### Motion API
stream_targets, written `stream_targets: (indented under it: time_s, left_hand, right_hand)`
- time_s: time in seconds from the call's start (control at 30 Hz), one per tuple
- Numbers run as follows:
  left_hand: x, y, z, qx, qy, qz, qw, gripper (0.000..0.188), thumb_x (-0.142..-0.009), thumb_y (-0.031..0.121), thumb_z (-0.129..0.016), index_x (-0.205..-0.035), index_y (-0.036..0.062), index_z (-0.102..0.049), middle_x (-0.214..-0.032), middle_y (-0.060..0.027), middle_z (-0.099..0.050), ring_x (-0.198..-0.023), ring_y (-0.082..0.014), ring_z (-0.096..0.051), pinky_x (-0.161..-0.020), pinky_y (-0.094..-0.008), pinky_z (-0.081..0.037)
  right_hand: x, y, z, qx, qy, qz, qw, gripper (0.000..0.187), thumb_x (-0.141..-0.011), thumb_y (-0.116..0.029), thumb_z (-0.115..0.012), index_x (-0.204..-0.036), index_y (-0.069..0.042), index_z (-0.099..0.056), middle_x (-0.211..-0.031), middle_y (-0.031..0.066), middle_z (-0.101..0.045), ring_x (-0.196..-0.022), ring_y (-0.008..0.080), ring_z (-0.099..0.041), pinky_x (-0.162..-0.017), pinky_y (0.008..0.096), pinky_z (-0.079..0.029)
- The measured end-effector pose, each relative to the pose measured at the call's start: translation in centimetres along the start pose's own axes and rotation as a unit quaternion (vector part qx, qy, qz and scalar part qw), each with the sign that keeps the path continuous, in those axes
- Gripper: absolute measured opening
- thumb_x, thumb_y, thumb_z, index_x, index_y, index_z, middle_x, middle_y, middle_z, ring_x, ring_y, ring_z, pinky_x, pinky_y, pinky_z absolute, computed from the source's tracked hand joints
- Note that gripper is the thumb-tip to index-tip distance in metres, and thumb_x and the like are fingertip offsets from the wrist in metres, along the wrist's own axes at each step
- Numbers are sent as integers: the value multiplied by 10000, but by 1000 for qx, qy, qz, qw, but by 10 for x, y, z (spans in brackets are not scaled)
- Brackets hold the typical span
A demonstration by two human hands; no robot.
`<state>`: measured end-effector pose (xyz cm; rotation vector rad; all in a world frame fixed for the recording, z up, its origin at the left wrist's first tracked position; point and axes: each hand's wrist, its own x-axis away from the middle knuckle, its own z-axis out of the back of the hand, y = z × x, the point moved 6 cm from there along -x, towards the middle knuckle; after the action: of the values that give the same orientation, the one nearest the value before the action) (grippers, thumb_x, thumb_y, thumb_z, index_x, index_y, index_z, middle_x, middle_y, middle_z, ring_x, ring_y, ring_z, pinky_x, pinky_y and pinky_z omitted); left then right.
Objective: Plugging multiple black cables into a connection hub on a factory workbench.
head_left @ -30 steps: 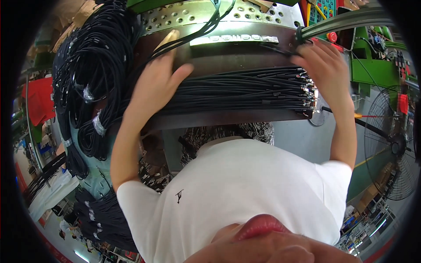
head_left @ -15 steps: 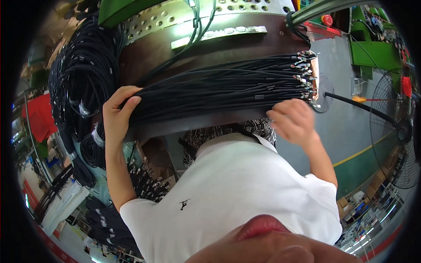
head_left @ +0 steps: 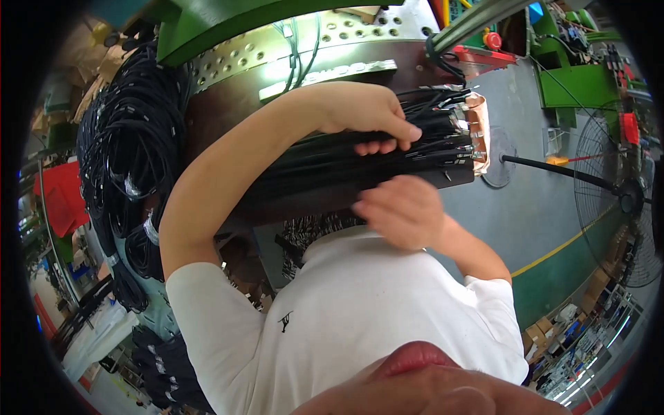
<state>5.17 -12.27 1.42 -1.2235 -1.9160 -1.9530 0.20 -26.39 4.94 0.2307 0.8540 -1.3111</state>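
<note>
A thick bundle of black cables (head_left: 297,158) lies lengthwise on the dark brown bench top (head_left: 235,86). My left hand (head_left: 366,114) reaches across it, its fingers curled round cables toward their right-hand ends. Small metal-tipped connectors (head_left: 459,123) show at those ends, beside a copper-coloured sheet (head_left: 478,114). My left forearm hides part of the bundle. Below the bundle, near the bench's front edge, my right hand (head_left: 407,211) is apart from the cables. Motion smears its fingers, and nothing shows in them.
Coiled black cables (head_left: 131,131) hang at the left. Behind the bench top are a perforated metal plate (head_left: 242,54) and a green machine beam (head_left: 228,28). A metal pole (head_left: 477,31) slants at the upper right, and a standing fan (head_left: 628,199) is beyond the bench's right end.
My left hand has moved right from the bundle's left end and closed round cables near the connectors. My right hand has moved left and down, toward my body.
</note>
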Motion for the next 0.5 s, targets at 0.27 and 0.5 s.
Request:
stream_targets:
  time_s: [0.27, 0.5]
  left_hand:
    - [30, 43, -38, 188, 49, -147, 970, 308, -1003, 345, -525, -836, 87, -553, -608, 21, -497, -467, -41, -375, -405, -206, -270]
    - [58, -44, -74, 450, 191, -192, 851, 303, -1039, 292, -452, -1137, 32, -572, -608, 10, -457, -476, -49, -344, -434, -192, -269]
  right_hand:
    - [1, 57, -41, 24, -57, -235, 970, 347, -759, -229, -749, -1045, -80, -623, -999, 119, -641, -925, 283, -635, -760, 343, -515]
    - [-75, 128, -36, 128, -32, -88, 987, 328, -790, -164, -706, -1073, -28, -610, -1011, 108, -614, -991, 296, -581, -854, 390, -481]
